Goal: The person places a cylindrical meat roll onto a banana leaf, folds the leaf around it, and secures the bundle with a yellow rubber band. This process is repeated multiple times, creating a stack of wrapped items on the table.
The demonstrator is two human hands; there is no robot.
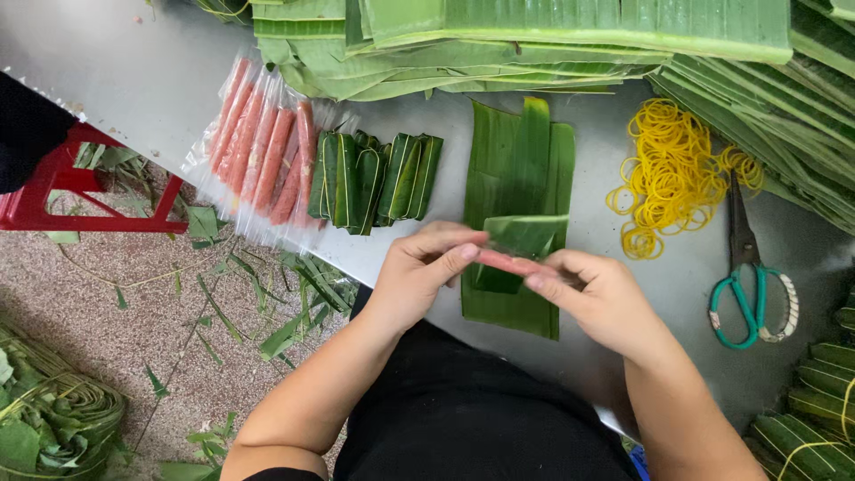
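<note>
I have the left hand (419,272) and the right hand (592,298) both pinched shut on one pink sausage (508,262), each at an end, with a small folded leaf strip (524,233) lying against it. They hover just above the flat stack of banana leaf pieces (521,178) on the grey tabletop (160,80).

I judge the step in hand to be the wrapping: the sausage is being laid into its leaf. The next move calls for rolling the leaf snugly round it while my fingers keep both ends pinned.

The sausage's long axis runs left to right across my view, slightly lower at the right end.

To the left lie wrapped green bundles (378,178) beside packed sausages (258,147); yellow rubber bands (668,178) and green-handled scissors (748,285) sit to the right.
</note>
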